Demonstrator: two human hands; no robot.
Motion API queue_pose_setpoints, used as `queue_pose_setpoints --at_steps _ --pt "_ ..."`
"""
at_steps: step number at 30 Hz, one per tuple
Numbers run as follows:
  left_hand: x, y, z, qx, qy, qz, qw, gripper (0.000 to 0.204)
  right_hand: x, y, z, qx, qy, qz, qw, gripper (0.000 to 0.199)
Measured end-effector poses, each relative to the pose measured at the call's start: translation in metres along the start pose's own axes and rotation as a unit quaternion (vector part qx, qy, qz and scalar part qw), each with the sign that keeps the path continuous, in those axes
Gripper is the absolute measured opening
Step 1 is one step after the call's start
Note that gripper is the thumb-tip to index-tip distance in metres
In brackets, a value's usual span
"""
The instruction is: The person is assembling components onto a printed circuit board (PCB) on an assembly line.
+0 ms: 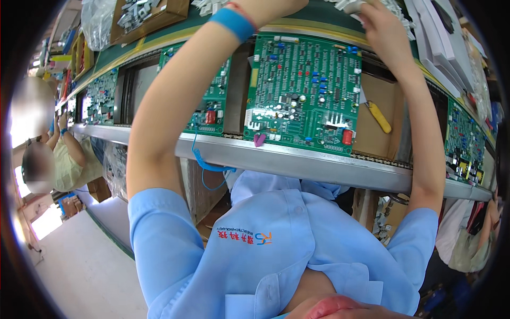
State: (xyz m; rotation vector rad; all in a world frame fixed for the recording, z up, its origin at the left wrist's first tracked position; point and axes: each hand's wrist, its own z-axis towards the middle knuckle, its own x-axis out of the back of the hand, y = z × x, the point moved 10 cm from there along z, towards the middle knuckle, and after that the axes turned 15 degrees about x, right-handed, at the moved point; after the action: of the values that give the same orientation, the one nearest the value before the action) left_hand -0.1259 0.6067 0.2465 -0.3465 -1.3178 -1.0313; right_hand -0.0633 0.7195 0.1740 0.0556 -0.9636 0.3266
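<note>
Beyond the conveyor, my left hand (279, 7) reaches to the top edge of the view. A blue wrist strap is around that wrist, and the fingers are cut off by the edge. Over a pile of small white parts (393, 11), my right hand (381, 22) has its fingers closed at a small whitish part (355, 6), whose kind I cannot make out. Between my arms lies a large green circuit board (303, 95) with blue, white and red components. A second green board (215, 90) is partly hidden behind my left forearm.
A metal rail (308, 165) runs along the conveyor's near side; a purple clip (259, 140) sits by it. A coiled blue cord (204, 162) hangs there. A yellow-handled tool (379, 117) lies right of the board. Cardboard box (151, 24) stands upper left; co-workers are at far left and right.
</note>
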Motion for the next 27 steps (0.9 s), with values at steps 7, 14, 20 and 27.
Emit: queue_pose_setpoints --at_steps 7,14,20,27 --pt "0.079 -0.127 -0.098 0.305 -0.016 -0.299 0.904 0.018 -0.013 -0.001 0.006 -0.063 -0.004 0.13 0.99 0.035" --pt "0.096 -0.211 -0.192 0.306 -0.005 -0.268 0.913 0.022 -0.056 -0.141 0.102 0.095 -0.06 0.213 0.97 0.022" --pt "0.102 -0.252 -0.248 0.358 0.046 -0.323 0.875 0.025 -0.122 -0.217 0.178 0.137 -0.068 0.197 0.968 0.014" --pt "0.094 -0.296 -0.298 0.455 0.048 -0.328 0.826 0.02 -0.158 -0.243 0.191 0.222 -0.071 0.147 0.961 0.013"
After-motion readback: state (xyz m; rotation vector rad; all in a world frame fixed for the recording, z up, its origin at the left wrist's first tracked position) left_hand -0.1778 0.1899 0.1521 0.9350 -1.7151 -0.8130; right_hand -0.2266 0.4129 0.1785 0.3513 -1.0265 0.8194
